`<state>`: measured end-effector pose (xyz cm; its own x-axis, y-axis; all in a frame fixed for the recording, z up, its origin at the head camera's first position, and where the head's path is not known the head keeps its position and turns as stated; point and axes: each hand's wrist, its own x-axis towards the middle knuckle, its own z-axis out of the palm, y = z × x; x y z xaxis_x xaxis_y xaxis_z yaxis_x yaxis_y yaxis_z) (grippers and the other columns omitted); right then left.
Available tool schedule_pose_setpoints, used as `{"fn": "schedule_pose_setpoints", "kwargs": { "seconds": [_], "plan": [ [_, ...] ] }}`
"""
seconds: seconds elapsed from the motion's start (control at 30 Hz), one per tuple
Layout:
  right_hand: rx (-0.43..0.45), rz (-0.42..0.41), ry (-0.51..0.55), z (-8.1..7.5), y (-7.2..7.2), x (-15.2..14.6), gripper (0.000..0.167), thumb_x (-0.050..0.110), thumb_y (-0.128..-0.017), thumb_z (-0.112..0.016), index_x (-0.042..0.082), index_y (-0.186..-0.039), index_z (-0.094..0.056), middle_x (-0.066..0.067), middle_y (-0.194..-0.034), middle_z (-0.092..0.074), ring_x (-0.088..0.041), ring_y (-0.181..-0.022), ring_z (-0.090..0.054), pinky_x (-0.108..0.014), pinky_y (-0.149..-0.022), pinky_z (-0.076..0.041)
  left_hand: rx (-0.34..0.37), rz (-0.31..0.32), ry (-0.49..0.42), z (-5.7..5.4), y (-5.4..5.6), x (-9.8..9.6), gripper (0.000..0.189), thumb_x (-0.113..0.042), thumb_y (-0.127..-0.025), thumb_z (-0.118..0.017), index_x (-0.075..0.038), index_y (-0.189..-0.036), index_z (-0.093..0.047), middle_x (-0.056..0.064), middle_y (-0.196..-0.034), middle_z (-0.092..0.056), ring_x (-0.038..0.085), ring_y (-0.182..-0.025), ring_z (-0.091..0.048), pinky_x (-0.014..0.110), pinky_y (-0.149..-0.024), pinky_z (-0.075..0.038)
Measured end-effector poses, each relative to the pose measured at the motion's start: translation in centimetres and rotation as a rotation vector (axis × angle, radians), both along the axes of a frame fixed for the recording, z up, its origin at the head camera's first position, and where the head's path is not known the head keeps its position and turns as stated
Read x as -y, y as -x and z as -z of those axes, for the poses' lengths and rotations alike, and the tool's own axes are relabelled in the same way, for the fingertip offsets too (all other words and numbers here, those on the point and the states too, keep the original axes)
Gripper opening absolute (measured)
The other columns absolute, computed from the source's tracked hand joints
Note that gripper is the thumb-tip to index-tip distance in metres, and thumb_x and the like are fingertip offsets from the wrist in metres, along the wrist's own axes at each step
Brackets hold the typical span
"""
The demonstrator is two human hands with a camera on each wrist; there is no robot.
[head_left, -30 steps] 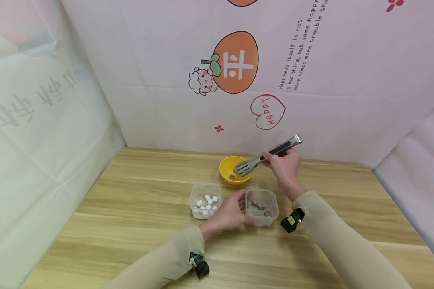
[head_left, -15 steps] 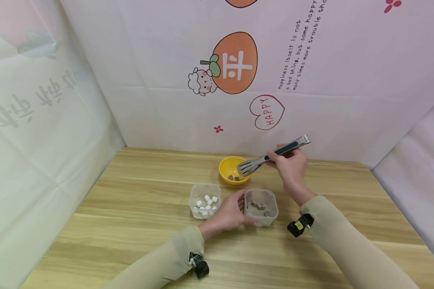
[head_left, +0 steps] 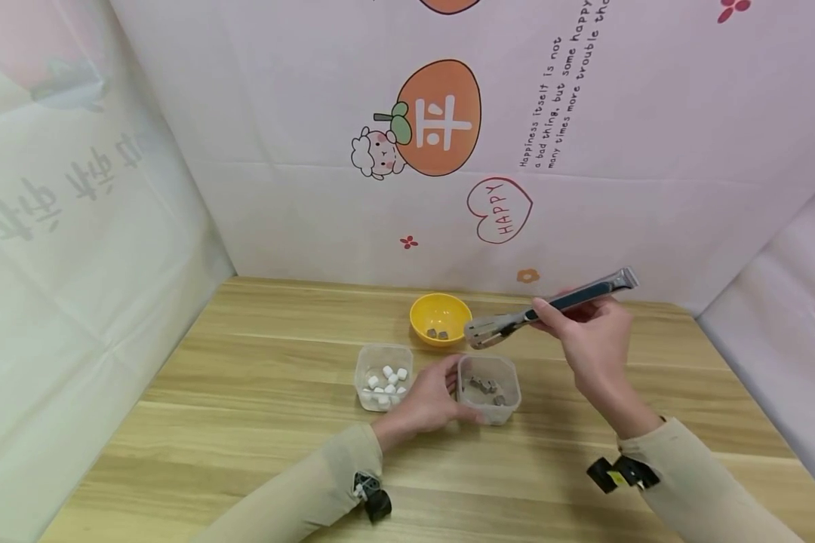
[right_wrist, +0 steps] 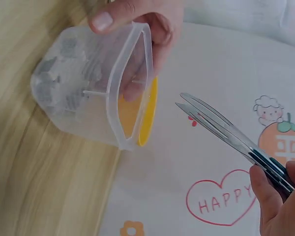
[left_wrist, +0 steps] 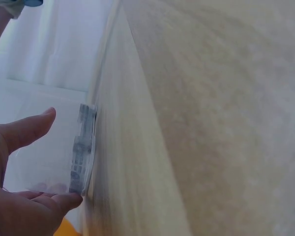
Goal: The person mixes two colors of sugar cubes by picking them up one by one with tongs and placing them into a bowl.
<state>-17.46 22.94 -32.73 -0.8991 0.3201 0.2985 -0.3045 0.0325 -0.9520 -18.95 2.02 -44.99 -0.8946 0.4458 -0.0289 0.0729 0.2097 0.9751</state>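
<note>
In the head view my right hand (head_left: 596,347) holds metal tongs (head_left: 587,293) with dark grip panels. Their slotted ends hover between the yellow bowl (head_left: 440,305) and the right clear plastic container (head_left: 515,377). The right wrist view shows the tongs' tips slightly apart, nothing between them. My left hand (head_left: 429,400) grips that container by its left side, thumb in front and fingers behind. Several small grey cubes (head_left: 487,386) lie on its bottom. Two grey cubes (head_left: 443,335) sit in the bowl.
A second clear container (head_left: 363,369) with several white cubes (head_left: 390,389) stands left of my left hand. All sit on a wood-grain table (head_left: 278,362). A printed white cloth (head_left: 299,211) rises behind the table's back edge, and cloth hangs on both sides.
My right hand has drawn the tongs rightward out from over the bowl. A second grey cube in the bowl has come into sight. The left hand and container have stayed put.
</note>
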Motion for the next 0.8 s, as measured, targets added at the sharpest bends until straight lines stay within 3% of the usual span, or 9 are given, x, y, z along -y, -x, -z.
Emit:
{"fn": "schedule_pose_setpoints", "kwargs": {
  "seconds": [0.1, 0.27, 0.43, 0.8],
  "plan": [
    [-0.005, 0.002, -0.08, 0.2, -1.1, -0.3, 0.023, 0.0, -0.089, -0.083, -0.009, -0.104, -0.068, -0.013, -0.091, -0.071, -0.02, -0.076, -0.076, -0.032, -0.073, -0.066, -0.002, -0.004, 0.003, 0.0, 0.0, -0.1, 0.101, 0.002, -0.067, -0.097, -0.003, -0.155, -0.046, 0.013, -0.153, -0.055, 0.029, -0.141, -0.052, 0.037, -0.119, -0.043],
    [-0.039, 0.046, -0.308, 1.3, -2.5, -0.3, 0.019, 0.003, -0.089, -0.084, -0.006, -0.101, -0.072, -0.01, -0.088, -0.074, -0.016, -0.074, -0.076, -0.027, -0.067, -0.065, -0.017, -0.003, 0.0, 0.1, 0.0, -0.1, 0.099, 0.002, -0.067, -0.097, -0.005, -0.153, -0.049, 0.011, -0.149, -0.059, 0.028, -0.139, -0.054, 0.035, -0.117, -0.044],
    [-0.067, 0.117, -0.479, 2.6, -3.0, -0.1, 0.019, 0.006, -0.084, -0.089, -0.001, -0.097, -0.076, -0.008, -0.085, -0.076, -0.006, -0.071, -0.072, -0.016, -0.057, -0.056, -0.036, 0.009, -0.004, 0.2, 0.1, 0.0, 0.093, 0.001, -0.068, -0.097, -0.008, -0.149, -0.054, 0.006, -0.144, -0.063, 0.025, -0.137, -0.056, 0.033, -0.116, -0.045],
    [-0.098, 0.149, -0.624, 4.9, -3.1, 0.3, 0.021, 0.002, -0.08, -0.091, 0.003, -0.093, -0.074, -0.006, -0.078, -0.075, -0.001, -0.069, -0.069, -0.014, -0.05, -0.053, -0.038, 0.006, 0.008, 0.0, 0.1, -0.1, 0.094, 0.0, -0.068, -0.097, -0.005, -0.151, -0.052, 0.011, -0.148, -0.059, 0.029, -0.14, -0.053, 0.035, -0.118, -0.044]
  ]
}}
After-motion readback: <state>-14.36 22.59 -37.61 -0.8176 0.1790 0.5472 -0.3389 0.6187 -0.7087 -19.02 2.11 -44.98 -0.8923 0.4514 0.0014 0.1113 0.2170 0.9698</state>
